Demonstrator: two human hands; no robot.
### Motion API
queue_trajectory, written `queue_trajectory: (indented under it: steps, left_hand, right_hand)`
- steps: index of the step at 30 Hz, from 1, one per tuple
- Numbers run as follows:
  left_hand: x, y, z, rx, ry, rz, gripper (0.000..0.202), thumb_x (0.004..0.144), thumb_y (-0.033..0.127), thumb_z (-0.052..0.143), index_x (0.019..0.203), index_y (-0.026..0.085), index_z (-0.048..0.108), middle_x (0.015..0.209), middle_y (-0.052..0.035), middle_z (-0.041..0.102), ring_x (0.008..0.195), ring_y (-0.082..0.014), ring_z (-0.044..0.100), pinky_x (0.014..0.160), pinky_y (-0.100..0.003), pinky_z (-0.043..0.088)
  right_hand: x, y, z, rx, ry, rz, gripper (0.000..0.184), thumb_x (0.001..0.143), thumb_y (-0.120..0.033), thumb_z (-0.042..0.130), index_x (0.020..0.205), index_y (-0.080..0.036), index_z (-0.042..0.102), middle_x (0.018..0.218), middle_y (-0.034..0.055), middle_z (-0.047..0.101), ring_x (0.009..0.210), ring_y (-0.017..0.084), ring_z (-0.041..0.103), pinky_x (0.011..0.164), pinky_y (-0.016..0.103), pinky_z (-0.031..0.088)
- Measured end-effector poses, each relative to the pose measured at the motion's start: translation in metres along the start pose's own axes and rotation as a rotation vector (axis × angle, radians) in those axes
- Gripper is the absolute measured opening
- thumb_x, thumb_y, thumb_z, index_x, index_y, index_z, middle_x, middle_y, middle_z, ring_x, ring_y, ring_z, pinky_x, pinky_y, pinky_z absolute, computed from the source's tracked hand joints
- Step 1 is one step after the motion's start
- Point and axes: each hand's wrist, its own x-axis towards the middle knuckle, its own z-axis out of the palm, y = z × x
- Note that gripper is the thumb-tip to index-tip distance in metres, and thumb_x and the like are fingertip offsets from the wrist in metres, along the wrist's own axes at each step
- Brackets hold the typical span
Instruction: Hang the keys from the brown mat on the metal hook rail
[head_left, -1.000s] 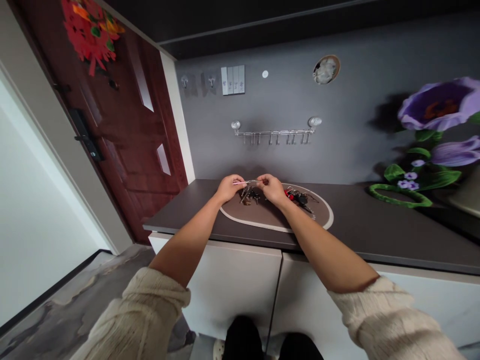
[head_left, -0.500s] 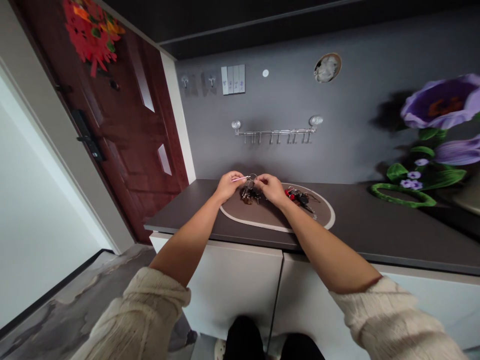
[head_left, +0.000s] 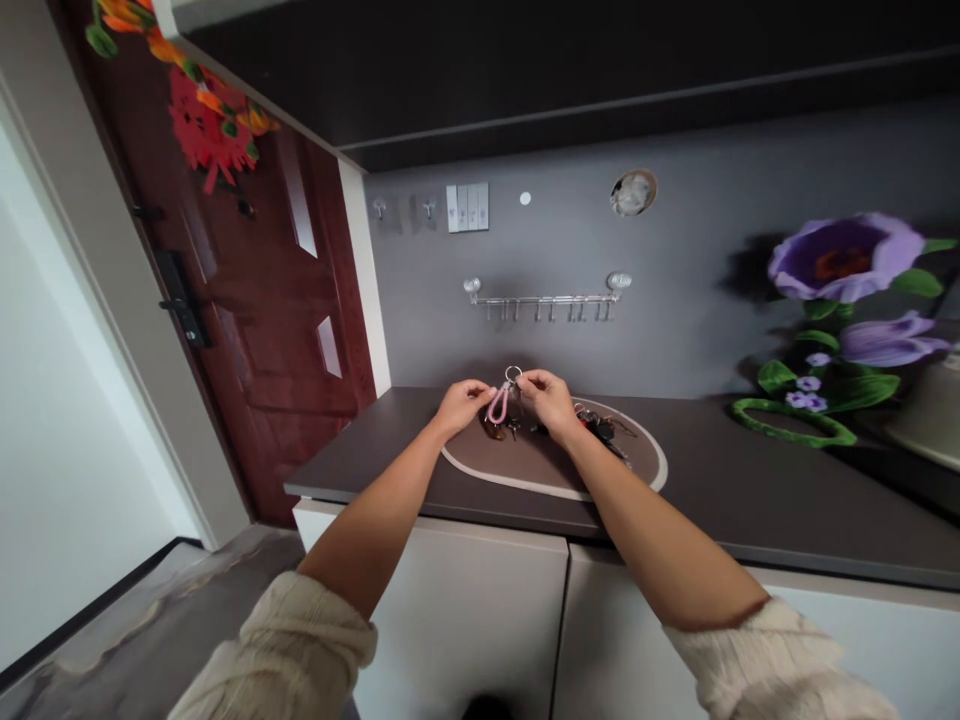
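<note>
My right hand (head_left: 551,402) pinches a bunch of keys near its metal key ring (head_left: 514,373), which stands up above the fingertips. A pink loop strap (head_left: 498,405) hangs down from that ring. The fingertips of my left hand (head_left: 461,408) are closed at the strap's left side. Below the hands, some keys (head_left: 513,427) and a brown piece (head_left: 493,430) show over an oval brown mat (head_left: 517,480) with a pale rim. To the right, partly behind my right wrist, lies another bunch of keys (head_left: 602,428) with dark and red pieces.
A clear rail with hooks (head_left: 551,300) is fixed on the grey wall above the mat. Light switches (head_left: 468,207) and small hooks (head_left: 429,210) are higher up. A purple flower decoration (head_left: 847,260) stands right on the counter (head_left: 750,490). A dark cabinet (head_left: 525,80) overhangs.
The pink strap, held out sideways before, now hangs down as a loop. The key ring stands higher above my fingers. The view has tilted up somewhat.
</note>
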Motion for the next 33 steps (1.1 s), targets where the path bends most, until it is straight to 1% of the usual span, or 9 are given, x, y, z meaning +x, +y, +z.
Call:
queue_trajectory:
  steps: [2, 5, 8, 11, 16, 22, 27, 30, 33]
  left_hand:
    - [0.000, -0.002, -0.001, 0.109, 0.051, 0.042, 0.035, 0.074, 0.046, 0.046, 0.069, 0.014, 0.059, 0.063, -0.0008, 0.057, 0.060, -0.0104, 0.049, 0.060, -0.022, 0.036]
    - [0.001, -0.006, -0.003, 0.335, 0.181, 0.079, 0.040, 0.079, 0.046, 0.037, 0.060, 0.015, 0.054, 0.055, 0.0011, 0.050, 0.056, -0.0099, 0.044, 0.056, -0.022, 0.031]
    - [0.002, -0.009, -0.004, 0.539, 0.255, 0.101, 0.038, 0.082, 0.041, 0.032, 0.061, 0.017, 0.052, 0.059, -0.0010, 0.051, 0.059, -0.0116, 0.045, 0.058, -0.023, 0.030]
    - [0.002, -0.012, -0.004, 0.677, 0.268, 0.118, 0.035, 0.084, 0.036, 0.029, 0.066, 0.018, 0.053, 0.068, -0.0045, 0.055, 0.066, -0.0142, 0.049, 0.061, -0.024, 0.031]
    - [0.003, -0.014, -0.001, 0.726, 0.273, 0.135, 0.034, 0.086, 0.032, 0.026, 0.069, 0.019, 0.053, 0.073, -0.0066, 0.058, 0.070, -0.0166, 0.052, 0.064, -0.026, 0.032]
    - [0.004, -0.014, 0.000, 0.705, 0.290, 0.128, 0.034, 0.086, 0.031, 0.024, 0.071, 0.020, 0.052, 0.075, -0.0077, 0.059, 0.071, -0.0185, 0.053, 0.063, -0.028, 0.031]
    - [0.004, -0.014, 0.000, 0.735, 0.310, 0.083, 0.034, 0.087, 0.030, 0.022, 0.073, 0.019, 0.051, 0.075, -0.0081, 0.059, 0.070, -0.0186, 0.053, 0.062, -0.028, 0.031]
    - [0.004, -0.013, 0.001, 0.754, 0.298, 0.069, 0.035, 0.087, 0.030, 0.021, 0.073, 0.019, 0.051, 0.076, -0.0079, 0.060, 0.071, -0.0179, 0.054, 0.062, -0.028, 0.031]
    - [0.004, -0.012, 0.002, 0.785, 0.284, 0.051, 0.035, 0.088, 0.030, 0.021, 0.074, 0.018, 0.051, 0.077, -0.0064, 0.060, 0.072, -0.0164, 0.054, 0.063, -0.027, 0.032]
  right_hand:
    - [0.000, -0.002, -0.001, 0.010, 0.015, -0.002, 0.026, 0.064, -0.041, 0.058, 0.071, -0.016, 0.058, 0.068, 0.0013, 0.059, 0.062, 0.011, 0.050, 0.062, 0.024, 0.039]
    - [0.001, -0.001, -0.001, 0.036, 0.014, -0.025, 0.031, 0.063, -0.045, 0.058, 0.071, -0.016, 0.058, 0.070, 0.0022, 0.059, 0.065, 0.012, 0.051, 0.064, 0.024, 0.040]
    - [0.003, -0.001, 0.000, 0.064, 0.022, -0.031, 0.034, 0.062, -0.048, 0.059, 0.073, -0.016, 0.057, 0.069, 0.0023, 0.059, 0.065, 0.012, 0.052, 0.064, 0.025, 0.041]
    - [0.008, -0.007, 0.002, 0.106, 0.028, -0.009, 0.034, 0.062, -0.049, 0.059, 0.073, -0.016, 0.054, 0.067, 0.0014, 0.056, 0.062, 0.012, 0.052, 0.063, 0.026, 0.042]
    - [0.027, -0.027, 0.011, 0.194, 0.032, 0.048, 0.027, 0.064, -0.042, 0.058, 0.073, -0.018, 0.050, 0.067, -0.0006, 0.053, 0.059, 0.010, 0.051, 0.057, 0.024, 0.045]
    - [0.068, -0.038, 0.031, 0.215, 0.057, 0.081, 0.017, 0.068, -0.032, 0.055, 0.073, -0.017, 0.049, 0.061, -0.0020, 0.051, 0.051, 0.007, 0.047, 0.051, 0.022, 0.045]
    - [0.096, -0.038, 0.047, 0.174, 0.111, 0.092, 0.007, 0.072, -0.022, 0.049, 0.071, -0.016, 0.049, 0.055, -0.0029, 0.050, 0.046, 0.007, 0.048, 0.046, 0.020, 0.043]
    - [0.109, -0.033, 0.056, 0.127, 0.166, 0.099, 0.006, 0.073, -0.020, 0.046, 0.072, -0.015, 0.050, 0.053, -0.0030, 0.051, 0.044, 0.007, 0.048, 0.044, 0.019, 0.043]
    - [0.120, -0.023, 0.064, 0.072, 0.236, 0.120, 0.007, 0.073, -0.020, 0.047, 0.073, -0.015, 0.053, 0.053, -0.0025, 0.054, 0.045, 0.007, 0.050, 0.044, 0.019, 0.043]
